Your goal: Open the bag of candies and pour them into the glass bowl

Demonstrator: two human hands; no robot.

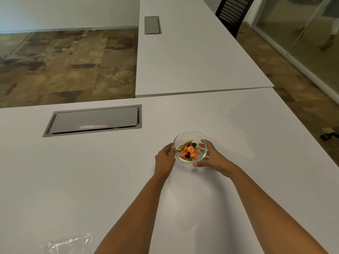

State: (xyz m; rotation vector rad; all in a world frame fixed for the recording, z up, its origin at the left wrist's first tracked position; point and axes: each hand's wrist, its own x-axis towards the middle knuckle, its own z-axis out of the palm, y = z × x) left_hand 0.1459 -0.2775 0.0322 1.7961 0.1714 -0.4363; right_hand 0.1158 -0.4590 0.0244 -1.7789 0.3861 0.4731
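A small round glass bowl (190, 147) is set on a smooth, matte white table (91, 171), right of centre and towards the middle of the tabletop. Its wall is clear and thin, so that the contents are seen through it. The wrapped candies (188, 152) are heaped inside the bowl: blocky orange pieces, dark green ones, and crinkled shiny gold twists. One gold twist is seen at the bowl's left wall, though it cannot be told whether it lies inside or outside the glass.

The bowl is cupped from both sides. The left hand (164, 158) is curved against the left wall, its fingertips laid on the glass. The right hand (211, 155) is wrapped round the right wall, with the thumb at the near rim and the fingers visible through the far side of the glass. Both forearms are bare and stretched out over the table.

The emptied bag (67, 243), a crumpled sheet of clear, glossy plastic, is left flat at the near left edge, well apart from the bowl. A rectangular grey metal cable hatch (93, 120) with a small label strip is recessed into the tabletop at the far left. A second white table (192, 57) is butted against the far side.
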